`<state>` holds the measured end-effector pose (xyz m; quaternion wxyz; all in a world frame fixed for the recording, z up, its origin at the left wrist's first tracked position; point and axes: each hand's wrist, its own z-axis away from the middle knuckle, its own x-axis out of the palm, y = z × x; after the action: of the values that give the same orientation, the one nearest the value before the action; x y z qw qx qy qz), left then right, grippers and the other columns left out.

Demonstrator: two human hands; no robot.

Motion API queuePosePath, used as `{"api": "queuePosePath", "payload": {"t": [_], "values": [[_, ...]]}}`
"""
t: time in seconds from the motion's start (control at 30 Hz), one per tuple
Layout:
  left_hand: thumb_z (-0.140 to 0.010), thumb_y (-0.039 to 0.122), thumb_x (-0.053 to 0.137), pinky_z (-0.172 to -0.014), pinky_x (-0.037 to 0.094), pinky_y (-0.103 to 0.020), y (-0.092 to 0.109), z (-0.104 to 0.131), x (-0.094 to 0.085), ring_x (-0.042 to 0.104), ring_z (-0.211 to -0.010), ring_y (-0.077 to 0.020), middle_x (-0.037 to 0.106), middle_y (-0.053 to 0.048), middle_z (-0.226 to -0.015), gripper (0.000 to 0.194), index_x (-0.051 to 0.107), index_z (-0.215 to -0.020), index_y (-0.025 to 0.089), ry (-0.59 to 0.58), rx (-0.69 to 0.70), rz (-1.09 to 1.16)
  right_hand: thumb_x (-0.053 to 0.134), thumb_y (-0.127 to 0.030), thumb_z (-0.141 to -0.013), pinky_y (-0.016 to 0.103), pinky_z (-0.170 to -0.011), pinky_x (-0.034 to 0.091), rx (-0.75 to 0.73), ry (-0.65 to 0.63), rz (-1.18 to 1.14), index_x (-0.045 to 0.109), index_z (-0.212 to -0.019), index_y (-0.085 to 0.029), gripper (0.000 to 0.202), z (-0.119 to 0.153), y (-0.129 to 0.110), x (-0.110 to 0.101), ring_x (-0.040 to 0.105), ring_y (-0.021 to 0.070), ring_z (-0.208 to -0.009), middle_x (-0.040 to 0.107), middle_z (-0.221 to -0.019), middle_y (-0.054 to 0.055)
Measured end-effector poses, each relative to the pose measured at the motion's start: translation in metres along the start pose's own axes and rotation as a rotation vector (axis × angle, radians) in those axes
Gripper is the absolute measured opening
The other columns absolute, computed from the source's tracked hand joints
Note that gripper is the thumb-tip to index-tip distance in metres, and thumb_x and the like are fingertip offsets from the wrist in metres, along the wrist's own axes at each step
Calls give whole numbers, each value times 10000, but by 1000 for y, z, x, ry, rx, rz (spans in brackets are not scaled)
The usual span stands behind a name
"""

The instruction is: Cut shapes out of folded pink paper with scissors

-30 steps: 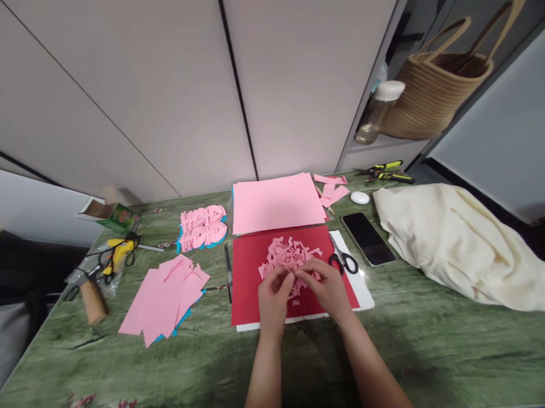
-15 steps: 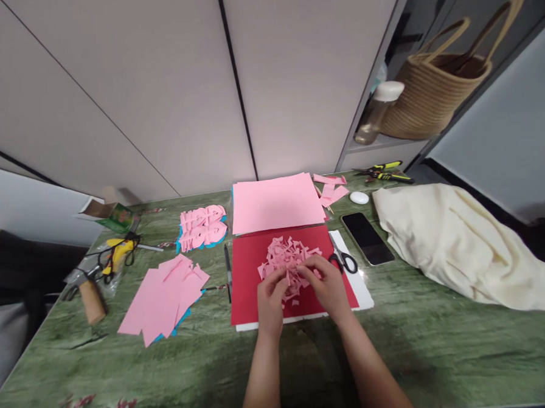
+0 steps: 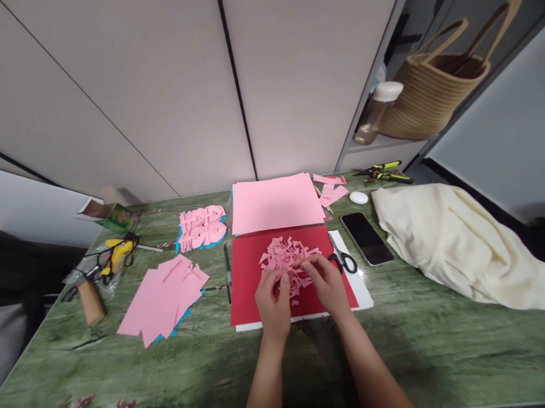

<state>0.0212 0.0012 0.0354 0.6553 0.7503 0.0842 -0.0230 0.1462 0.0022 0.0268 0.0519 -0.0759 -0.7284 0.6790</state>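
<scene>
A heap of small pink paper scraps lies on the red sheet. Over the heap's near edge, my left hand has its thumb and fingers pinched on a pink paper scrap. Just to the right, my right hand pinches at the scraps too, its fingertips close to the left ones. Which single piece each hand grips is partly hidden by the fingers. Black-handled scissors rest beside my right hand on a white sheet.
Behind lies a pink paper stack. At left are pink cutouts, loose pink sheets, a pen and a yellow glue gun. A phone, a white mouse-like object, pliers and cream cloth are at right.
My left hand has turned slightly, its thumb now more upright. My right fingertips have shifted a little to the right. The heap's left edge looks pulled in.
</scene>
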Motion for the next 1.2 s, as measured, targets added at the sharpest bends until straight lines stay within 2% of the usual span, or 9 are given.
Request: {"api": "queuePosePath", "payload": {"t": [0.27, 0.4, 0.5, 0.63, 0.77, 0.87, 1.0, 1.1, 1.2], "values": [[-824, 219, 511, -802, 410, -302, 0, 3, -1, 536, -880, -189, 571, -61, -883, 134, 641, -828, 186, 86, 176, -188, 527, -323, -852, 326, -787, 454, 11, -56, -127, 550, -777, -209, 139, -1, -3, 0, 613, 197, -844, 688, -866, 54], [-824, 202, 509, -885, 382, -345, -1, 4, -2, 519, -983, -205, 602, -74, -988, 131, 636, -807, 178, 32, 227, -197, 521, -339, -851, 299, -752, 454, 25, -19, -160, 537, -768, -210, 154, -1, -3, 1, 608, 179, -775, 669, -779, 21], [-843, 216, 484, -836, 410, -321, 2, 3, -3, 558, -902, -187, 633, -62, -891, 159, 635, -822, 169, -72, 126, -57, 521, -349, -849, 278, -683, 451, 49, -9, -165, 527, -756, -214, 164, -2, -3, 2, 587, 164, -668, 625, -662, -10], [-833, 258, 502, -741, 424, -271, 5, 1, -4, 577, -789, -167, 632, -43, -785, 184, 635, -768, 149, -177, -102, 140, 530, -353, -846, 253, -590, 427, 81, -26, -168, 516, -707, -208, 200, -4, 0, 2, 526, 137, -556, 539, -568, -39], [-800, 258, 522, -640, 403, -234, 4, -2, -2, 542, -617, -129, 577, 4, -612, 207, 590, -639, 146, -201, -250, 319, 542, -364, -834, 241, -533, 409, 108, -22, -169, 507, -697, -207, 212, -4, 5, 2, 481, 124, -514, 469, -551, -54], [-790, 262, 539, -631, 388, -219, 3, -3, -2, 525, -621, -120, 566, 11, -616, 204, 578, -627, 146, -182, -259, 307, 537, -370, -834, 241, -537, 412, 112, -14, -167, 506, -715, -209, 203, -4, 7, 3, 460, 123, -512, 442, -554, -57], [-813, 281, 530, -711, 400, -232, 2, -2, -4, 555, -742, -145, 617, -19, -738, 174, 627, -766, 145, -155, -205, 188, 568, -373, -807, 263, -653, 436, 81, -14, -159, 544, -855, -213, 169, -4, 10, 3, 522, 151, -684, 525, -738, -11], [-829, 288, 512, -745, 404, -247, 1, -3, -5, 564, -794, -160, 628, -37, -806, 180, 625, -827, 147, -136, -168, 148, 585, -381, -786, 285, -701, 443, 33, -60, -164, 542, -977, -226, 250, -3, 12, 2, 530, 171, -767, 528, -821, 10], [-838, 281, 505, -747, 397, -240, 0, -3, -5, 548, -797, -153, 607, -29, -806, 167, 611, -809, 155, -114, -126, 130, 627, -350, -748, 322, -775, 446, -28, -124, -138, 512, -1052, -245, 341, -1, 12, 2, 533, 190, -857, 530, -938, 29]]}}
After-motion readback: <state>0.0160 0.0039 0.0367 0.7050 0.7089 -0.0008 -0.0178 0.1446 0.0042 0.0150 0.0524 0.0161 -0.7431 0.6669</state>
